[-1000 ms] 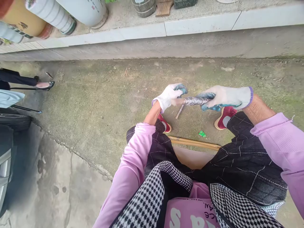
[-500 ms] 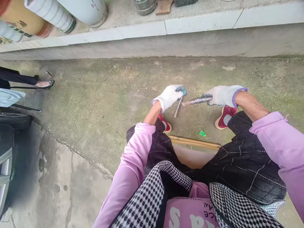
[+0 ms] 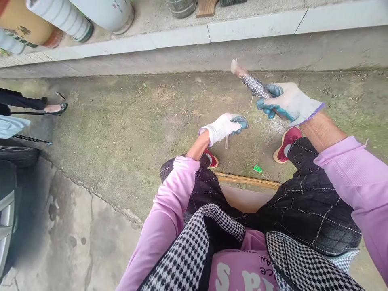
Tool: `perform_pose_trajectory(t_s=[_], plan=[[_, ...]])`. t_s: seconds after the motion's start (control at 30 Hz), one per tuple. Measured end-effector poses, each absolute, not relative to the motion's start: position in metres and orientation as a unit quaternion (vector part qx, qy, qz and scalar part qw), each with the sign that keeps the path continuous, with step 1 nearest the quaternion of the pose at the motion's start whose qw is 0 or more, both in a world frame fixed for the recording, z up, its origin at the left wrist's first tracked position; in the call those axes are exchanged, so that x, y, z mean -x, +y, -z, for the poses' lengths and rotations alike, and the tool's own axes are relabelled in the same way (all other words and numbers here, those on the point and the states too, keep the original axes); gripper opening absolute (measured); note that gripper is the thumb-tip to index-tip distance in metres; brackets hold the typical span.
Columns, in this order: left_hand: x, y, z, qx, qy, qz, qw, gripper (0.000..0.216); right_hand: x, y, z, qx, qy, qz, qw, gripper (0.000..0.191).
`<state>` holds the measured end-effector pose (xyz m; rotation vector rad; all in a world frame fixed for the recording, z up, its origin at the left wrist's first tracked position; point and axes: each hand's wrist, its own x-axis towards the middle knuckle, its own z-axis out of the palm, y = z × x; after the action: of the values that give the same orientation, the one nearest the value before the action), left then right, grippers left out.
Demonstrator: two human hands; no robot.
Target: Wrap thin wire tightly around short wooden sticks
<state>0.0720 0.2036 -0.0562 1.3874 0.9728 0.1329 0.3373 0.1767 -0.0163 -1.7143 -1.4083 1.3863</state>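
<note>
My right hand [image 3: 291, 102], in a white glove with blue-green coated fingers, is closed around a stick wound with silvery wire [image 3: 254, 84]. The stick's pale bare end points up and left. Lower and to the left, my left hand [image 3: 228, 126], gloved alike, is closed on a short thin stick [image 3: 226, 142], whose lower end shows below the fingers. A thin strand [image 3: 249, 107] runs from the wound stick down to my left hand. Both hands are above the ground, in front of my knees.
A green scrap [image 3: 257, 168] lies between my red shoes. A wooden-edged seat [image 3: 247, 180] is beneath me. Ahead runs a tiled ledge [image 3: 254, 30] bearing pots and a white container [image 3: 106, 14]. At left are another person's foot [image 3: 56, 108] and a wheel [image 3: 7, 222].
My right hand has risen and turned with the wound stick, whose tip swung up and away. My left hand has shifted slightly right and down. The strand between them now shows.
</note>
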Motion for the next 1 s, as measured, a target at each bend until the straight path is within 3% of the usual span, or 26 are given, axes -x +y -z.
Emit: perform_pose_trajectory(t_s=[0.1,0.17,0.3,0.37,0.5,0.63,0.77,0.87,1.0], plan=[[-0.069,0.204,0.054,-0.627,0.439,-0.065,0.64,0.006,-0.337,0.183,0.024,0.708,-0.596,-0.358,0.125,0.039],[-0.065,0.208,0.056,-0.639,0.462,-0.084,0.609,0.008,-0.333,0.183,0.026,0.707,-0.627,-0.325,0.042,0.043],[-0.055,0.217,0.058,-0.671,0.485,-0.106,0.55,0.008,-0.323,0.174,0.027,0.639,-0.669,-0.369,-0.09,0.034],[-0.052,0.22,0.059,-0.686,0.474,-0.101,0.543,0.008,-0.324,0.17,0.027,0.593,-0.676,-0.422,-0.115,0.032],[-0.05,0.224,0.058,-0.672,0.454,-0.101,0.577,0.008,-0.336,0.164,0.021,0.524,-0.625,-0.576,-0.056,0.025],[-0.057,0.224,0.054,-0.628,0.478,-0.119,0.602,0.009,-0.336,0.164,0.008,0.525,-0.551,-0.642,0.09,0.045],[-0.062,0.219,0.047,-0.594,0.488,-0.115,0.629,0.005,-0.323,0.165,-0.005,0.562,-0.458,-0.663,0.185,0.048],[-0.063,0.216,0.046,-0.595,0.476,-0.108,0.638,0.014,-0.317,0.164,-0.007,0.571,-0.415,-0.667,0.238,0.042],[-0.062,0.214,0.046,-0.625,0.455,-0.071,0.63,0.017,-0.322,0.168,0.002,0.618,-0.439,-0.589,0.28,0.036]])
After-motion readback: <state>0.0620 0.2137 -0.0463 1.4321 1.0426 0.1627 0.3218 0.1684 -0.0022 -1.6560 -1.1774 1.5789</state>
